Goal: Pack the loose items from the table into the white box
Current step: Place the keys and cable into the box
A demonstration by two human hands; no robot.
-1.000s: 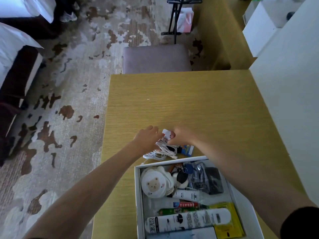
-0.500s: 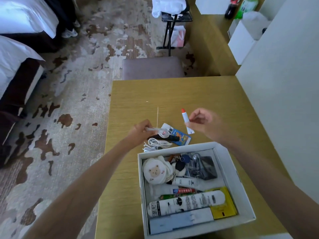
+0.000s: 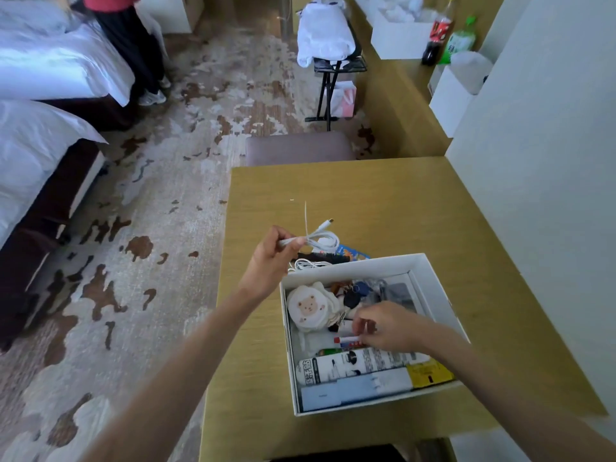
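Pinching a light, floppy white cable (image 3: 320,238) mid-frame by its tied middle, the left hand (image 3: 271,261) grips; the right hand (image 3: 386,325) fingers close on a small tube (image 3: 346,340) inside the white box (image 3: 433,281).

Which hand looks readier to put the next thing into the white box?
Left. The left hand already holds a white cable beside the white box; the right hand is busy inside it.

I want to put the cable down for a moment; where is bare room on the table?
The table is bare beyond the card, and right of the white box. Behind the box's far wall, the coiled cable and comb crowd together.
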